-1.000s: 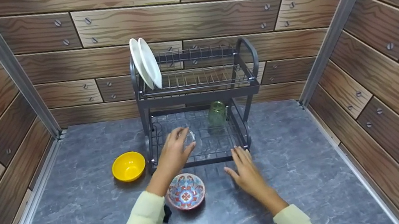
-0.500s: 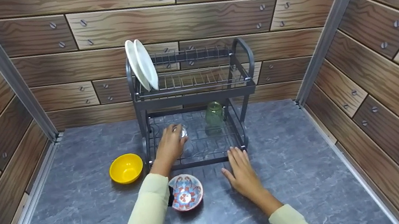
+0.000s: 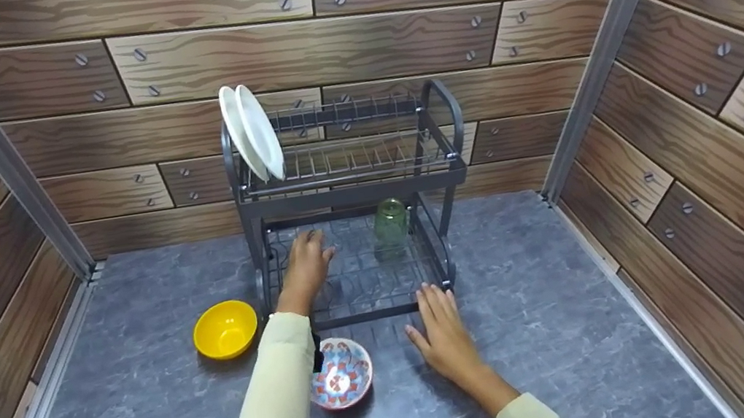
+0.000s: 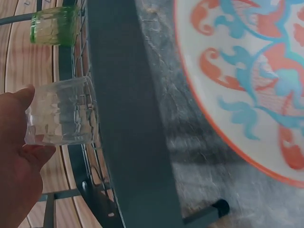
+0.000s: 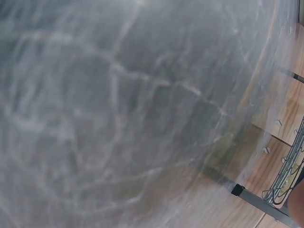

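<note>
My left hand (image 3: 306,270) reaches into the lower tier of the dark two-tier dish rack (image 3: 355,193). Its thumb and fingers grip a clear glass (image 4: 61,111) by one end; the other end is right at the tier's wires in the left wrist view. From the head view the hand mostly hides this glass. A green glass (image 3: 391,221) stands upside down further right on the same tier. My right hand (image 3: 446,334), fingers straight, lies at the rack's front right corner and holds nothing.
Two white plates (image 3: 260,133) stand on edge at the upper tier's left. A yellow bowl (image 3: 226,328) sits left of the rack. In front, a patterned bowl (image 3: 346,379) is partly covered by my left sleeve (image 3: 272,401). Wood-patterned walls (image 3: 405,34) enclose the back and sides.
My left hand has moved left and back with the clear glass, toward the lower tier's left side. My right hand has stayed by the front right corner. The head view has shifted slightly.
</note>
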Available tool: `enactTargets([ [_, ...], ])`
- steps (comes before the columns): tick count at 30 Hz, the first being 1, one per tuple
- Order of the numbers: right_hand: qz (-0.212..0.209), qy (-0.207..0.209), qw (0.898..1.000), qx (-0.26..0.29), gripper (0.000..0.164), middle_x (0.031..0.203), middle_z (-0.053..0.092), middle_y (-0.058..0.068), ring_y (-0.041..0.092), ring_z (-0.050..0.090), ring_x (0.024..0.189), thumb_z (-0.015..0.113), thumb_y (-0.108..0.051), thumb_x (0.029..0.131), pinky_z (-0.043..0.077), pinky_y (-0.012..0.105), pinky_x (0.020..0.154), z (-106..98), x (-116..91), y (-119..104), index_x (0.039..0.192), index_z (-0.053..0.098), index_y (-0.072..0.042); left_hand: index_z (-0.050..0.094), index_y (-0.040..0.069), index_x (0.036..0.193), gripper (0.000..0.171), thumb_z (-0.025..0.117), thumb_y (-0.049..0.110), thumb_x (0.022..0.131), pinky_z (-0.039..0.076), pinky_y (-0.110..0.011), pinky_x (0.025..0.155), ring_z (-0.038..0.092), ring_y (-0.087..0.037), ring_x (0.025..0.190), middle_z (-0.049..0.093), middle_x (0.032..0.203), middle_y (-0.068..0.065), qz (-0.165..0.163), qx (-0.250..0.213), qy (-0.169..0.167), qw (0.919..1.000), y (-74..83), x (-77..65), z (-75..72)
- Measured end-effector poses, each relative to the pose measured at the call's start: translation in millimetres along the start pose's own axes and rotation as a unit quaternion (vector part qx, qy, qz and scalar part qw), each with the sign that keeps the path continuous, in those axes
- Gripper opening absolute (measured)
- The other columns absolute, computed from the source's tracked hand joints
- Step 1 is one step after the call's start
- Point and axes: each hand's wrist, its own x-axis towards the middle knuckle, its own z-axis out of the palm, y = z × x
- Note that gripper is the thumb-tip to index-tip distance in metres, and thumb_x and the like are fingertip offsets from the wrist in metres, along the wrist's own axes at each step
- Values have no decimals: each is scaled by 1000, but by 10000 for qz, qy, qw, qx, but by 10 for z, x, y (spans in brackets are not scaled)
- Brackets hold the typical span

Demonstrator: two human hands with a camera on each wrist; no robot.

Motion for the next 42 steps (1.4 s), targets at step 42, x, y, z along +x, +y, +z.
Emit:
enactTargets([
  [42,-211,319,9992,68,60,141,45,23,38,37,133,61,-30,92,23,57,110,17,3,41,136,45,7,60,3,124,35,59,23,95,37,-48,105,45,-34,126,54,129,-17,-1189,-388,-558,9906,-133,455,-53],
])
